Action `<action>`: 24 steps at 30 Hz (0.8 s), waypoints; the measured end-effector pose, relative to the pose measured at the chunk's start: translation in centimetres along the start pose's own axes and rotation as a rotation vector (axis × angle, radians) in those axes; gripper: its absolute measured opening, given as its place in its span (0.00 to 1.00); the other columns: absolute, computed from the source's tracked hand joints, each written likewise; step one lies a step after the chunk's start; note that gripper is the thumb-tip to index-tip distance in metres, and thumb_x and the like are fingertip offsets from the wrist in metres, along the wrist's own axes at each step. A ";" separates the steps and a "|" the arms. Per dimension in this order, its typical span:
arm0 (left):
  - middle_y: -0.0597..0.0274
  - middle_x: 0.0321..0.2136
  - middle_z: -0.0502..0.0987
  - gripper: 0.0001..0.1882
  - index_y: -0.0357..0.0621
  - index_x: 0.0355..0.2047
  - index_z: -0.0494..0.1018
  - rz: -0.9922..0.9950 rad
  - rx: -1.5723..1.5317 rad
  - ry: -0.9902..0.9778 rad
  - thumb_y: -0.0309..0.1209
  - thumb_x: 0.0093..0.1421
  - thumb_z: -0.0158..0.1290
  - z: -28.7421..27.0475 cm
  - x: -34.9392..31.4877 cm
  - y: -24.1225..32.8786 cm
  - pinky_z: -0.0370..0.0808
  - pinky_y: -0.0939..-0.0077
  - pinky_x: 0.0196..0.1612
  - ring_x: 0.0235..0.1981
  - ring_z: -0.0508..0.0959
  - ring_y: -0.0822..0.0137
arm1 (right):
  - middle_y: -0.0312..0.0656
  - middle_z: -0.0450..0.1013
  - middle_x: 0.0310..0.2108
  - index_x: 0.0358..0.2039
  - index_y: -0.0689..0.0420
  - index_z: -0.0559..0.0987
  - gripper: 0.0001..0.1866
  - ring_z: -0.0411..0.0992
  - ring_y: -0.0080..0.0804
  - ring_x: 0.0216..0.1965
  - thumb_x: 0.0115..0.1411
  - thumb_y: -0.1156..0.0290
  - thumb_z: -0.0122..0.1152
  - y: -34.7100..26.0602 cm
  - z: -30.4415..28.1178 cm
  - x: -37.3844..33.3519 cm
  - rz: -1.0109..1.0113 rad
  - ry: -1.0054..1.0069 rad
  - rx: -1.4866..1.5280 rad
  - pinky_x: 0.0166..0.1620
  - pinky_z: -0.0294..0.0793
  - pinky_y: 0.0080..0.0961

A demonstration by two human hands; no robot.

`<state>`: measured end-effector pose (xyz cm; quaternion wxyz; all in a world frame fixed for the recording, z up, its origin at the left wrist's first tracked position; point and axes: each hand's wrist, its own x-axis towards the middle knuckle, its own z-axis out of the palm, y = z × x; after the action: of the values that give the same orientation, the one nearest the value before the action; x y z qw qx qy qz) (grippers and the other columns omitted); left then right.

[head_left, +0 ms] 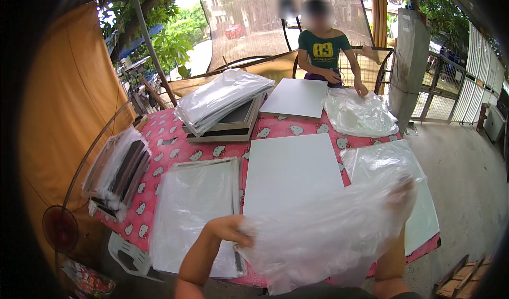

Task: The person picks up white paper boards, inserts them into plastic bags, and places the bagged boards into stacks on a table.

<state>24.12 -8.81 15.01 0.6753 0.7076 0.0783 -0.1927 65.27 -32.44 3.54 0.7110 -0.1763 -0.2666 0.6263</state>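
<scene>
A clear plastic bag [318, 240] is stretched between my two hands above the table's near side. My left hand [233, 231] grips its left edge with thumb and fingers closed. At the bag's upper right corner is my right hand [400, 190], seen blurred through the film, its fingers bent around the plastic. Just beyond the bag lies a flat white board [294, 166], its near part covered by the film. Left of my left hand is a stack of boards in clear plastic [196, 209]. Right of the white board lie flat plastic bags [382, 158].
A co-worker [324, 49] at the far side touches a pile of clear bags [360, 110], beside another white board [294, 97]. Wrapped boards [222, 97] rest on dark-topped panels [228, 121]. More wrapped panels [119, 171] stand at the left edge of the pink patterned tablecloth [161, 150].
</scene>
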 end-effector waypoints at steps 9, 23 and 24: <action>0.63 0.35 0.71 0.26 0.43 0.48 0.64 1.164 -0.534 0.224 0.45 0.54 0.48 1.0 0.3 1.2 0.67 0.71 0.39 0.35 0.70 0.69 | 0.39 0.72 0.36 0.34 0.66 0.74 0.12 0.71 0.26 0.36 0.50 0.73 0.57 3.3 8.2 -1.0 0.258 -0.078 -0.774 0.40 0.69 0.24; 0.67 0.28 0.75 0.26 0.40 0.50 0.60 1.111 -0.990 0.432 0.45 0.57 0.45 4.9 0.0 -3.7 0.71 0.76 0.32 0.25 0.73 0.71 | 0.39 0.73 0.27 0.35 0.64 0.76 0.14 0.69 0.23 0.29 0.45 0.77 0.59 4.6 4.2 -5.3 0.464 0.076 -0.795 0.32 0.69 0.22; 0.66 0.27 0.75 0.25 0.39 0.48 0.61 1.047 -0.871 0.403 0.45 0.57 0.45 4.7 0.0 -3.8 0.71 0.75 0.32 0.25 0.73 0.70 | 0.40 0.73 0.28 0.35 0.65 0.76 0.14 0.70 0.23 0.30 0.44 0.77 0.59 5.3 4.1 -5.7 0.420 0.204 -0.756 0.34 0.69 0.23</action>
<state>21.90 -13.14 11.42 0.8730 0.3401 -0.0787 0.3408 58.18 -37.53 2.75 0.4764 -0.5353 -0.3639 0.5950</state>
